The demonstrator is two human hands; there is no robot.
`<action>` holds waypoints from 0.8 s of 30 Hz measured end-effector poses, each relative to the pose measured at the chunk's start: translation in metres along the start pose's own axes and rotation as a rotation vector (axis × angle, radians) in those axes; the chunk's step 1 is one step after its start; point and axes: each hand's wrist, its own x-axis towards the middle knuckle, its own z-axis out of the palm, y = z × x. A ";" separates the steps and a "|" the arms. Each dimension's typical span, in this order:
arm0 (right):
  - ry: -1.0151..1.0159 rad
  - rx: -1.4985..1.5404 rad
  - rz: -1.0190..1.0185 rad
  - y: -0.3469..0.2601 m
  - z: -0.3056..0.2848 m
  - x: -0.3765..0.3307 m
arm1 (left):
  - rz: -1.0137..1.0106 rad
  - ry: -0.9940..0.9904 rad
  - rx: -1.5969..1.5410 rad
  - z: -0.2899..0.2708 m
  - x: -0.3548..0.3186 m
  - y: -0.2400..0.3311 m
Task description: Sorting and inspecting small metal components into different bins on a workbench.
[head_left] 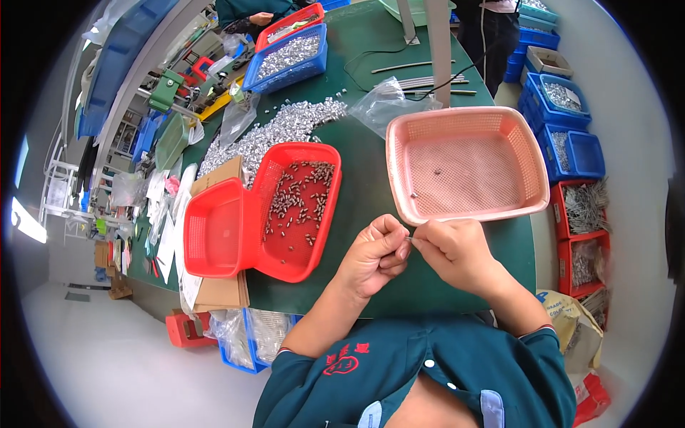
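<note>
My left hand [374, 258] and my right hand [454, 254] meet in front of my chest, over the near edge of the green table [357, 207]. Both are closed in a pinch, fingertips almost touching. Between them shows a tiny metallic piece [409, 238], too small and too covered to name. Just beyond my hands stands a pale pink perforated basket [467, 207], with a couple of small dark pieces on its bottom. To the left, a red basket [330, 214] holds many small dark metal cylinders [289, 196]. An empty-looking red tray [214, 228] overlaps its left side.
Loose silvery metal parts [285, 125] lie heaped behind the red basket, below a blue bin [291, 60] full of similar parts. A metal post [439, 64], rods [435, 82] and a plastic bag [389, 103] are farther back. Blue bins [560, 153] stack at right. Two people stand beyond.
</note>
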 end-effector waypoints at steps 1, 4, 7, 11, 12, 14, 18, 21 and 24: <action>-0.080 -0.163 -0.041 -0.005 -0.006 0.001 | 0.044 0.054 0.115 0.001 0.000 -0.001; -0.130 -0.300 -0.096 -0.007 -0.007 0.002 | 0.126 0.131 0.309 0.007 -0.001 -0.001; -0.054 -0.147 -0.070 0.001 -0.005 0.001 | 0.152 0.133 0.348 0.012 0.000 0.001; 0.032 -0.035 -0.004 0.009 -0.002 -0.003 | 0.059 0.236 0.199 0.028 -0.002 0.004; 0.053 -0.036 0.012 0.010 -0.001 -0.004 | 0.061 0.238 0.199 0.025 -0.002 0.003; 0.030 -0.037 0.027 0.008 -0.002 -0.004 | 0.110 0.161 0.336 0.018 -0.001 0.001; -0.011 -0.080 0.004 0.008 -0.004 -0.002 | 0.129 0.142 0.390 0.017 -0.001 0.001; -0.008 -0.053 -0.079 0.010 -0.002 0.002 | 0.078 0.173 0.464 0.013 -0.004 0.001; -0.053 -0.045 -0.015 0.003 -0.002 0.000 | 0.111 0.263 0.520 0.013 -0.008 -0.002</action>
